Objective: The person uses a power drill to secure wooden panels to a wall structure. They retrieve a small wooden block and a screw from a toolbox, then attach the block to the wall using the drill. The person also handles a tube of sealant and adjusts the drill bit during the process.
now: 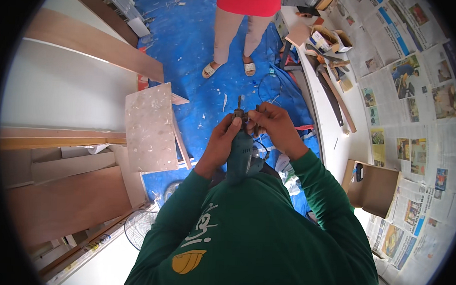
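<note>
A teal power drill [239,160] rests against my body, its chuck end facing away from me. A thin drill bit [239,101] stands out of the chuck. My left hand [219,142] is closed around the chuck, its thumb pressed on the metal. On the other side, my right hand [278,128] pinches a dark chuck key [257,118] that meets the side of the chuck. My fingers partly hide where key and chuck join.
A person in a red top and light sandals [210,70] stands ahead on the blue floor sheet [191,40]. To the left is a paint-spotted wooden stool [150,130], with a fan [139,230] nearer me. On the right, a white bench [333,141] carries a handsaw [332,98] and an open cardboard box [379,190].
</note>
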Available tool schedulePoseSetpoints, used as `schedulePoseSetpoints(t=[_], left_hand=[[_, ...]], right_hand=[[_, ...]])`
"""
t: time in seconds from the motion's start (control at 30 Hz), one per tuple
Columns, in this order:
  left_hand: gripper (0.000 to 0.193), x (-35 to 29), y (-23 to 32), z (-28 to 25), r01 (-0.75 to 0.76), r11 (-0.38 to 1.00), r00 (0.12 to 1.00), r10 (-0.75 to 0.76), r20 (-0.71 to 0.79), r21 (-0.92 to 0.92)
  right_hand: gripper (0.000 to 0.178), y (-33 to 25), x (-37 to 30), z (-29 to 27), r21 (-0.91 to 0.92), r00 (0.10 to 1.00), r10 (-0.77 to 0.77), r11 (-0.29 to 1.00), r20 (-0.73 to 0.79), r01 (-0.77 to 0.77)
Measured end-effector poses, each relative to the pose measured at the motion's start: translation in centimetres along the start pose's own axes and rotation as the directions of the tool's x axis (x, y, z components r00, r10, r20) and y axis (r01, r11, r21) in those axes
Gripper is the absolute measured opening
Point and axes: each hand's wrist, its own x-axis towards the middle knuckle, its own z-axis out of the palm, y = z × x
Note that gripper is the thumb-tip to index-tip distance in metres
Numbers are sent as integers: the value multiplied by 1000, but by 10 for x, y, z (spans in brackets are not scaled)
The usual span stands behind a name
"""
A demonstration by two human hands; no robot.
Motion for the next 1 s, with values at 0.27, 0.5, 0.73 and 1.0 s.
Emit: schedulePoseSetpoints(t=[0.27,0.5,0.73,1.0], left_hand=[[55,5,-12,6,-12,989,1000,13,-8,147],[64,2,11,11,-27,977,994,49,-99,212],[62,4,-18,-10,394,902,919,-382,98,-177],[74,11,-23,-16,325,880,937,-250,242,-348]], right_hand=[[55,20,22,15,-502,979,-113,865,-169,13],[53,-10,19,54,-796,875,-404,604,-267,36],[32,16,45,4,-823,631,-611,-61,478,564],[20,-41,37,-13,-629,585,-234,-227,777,744]])
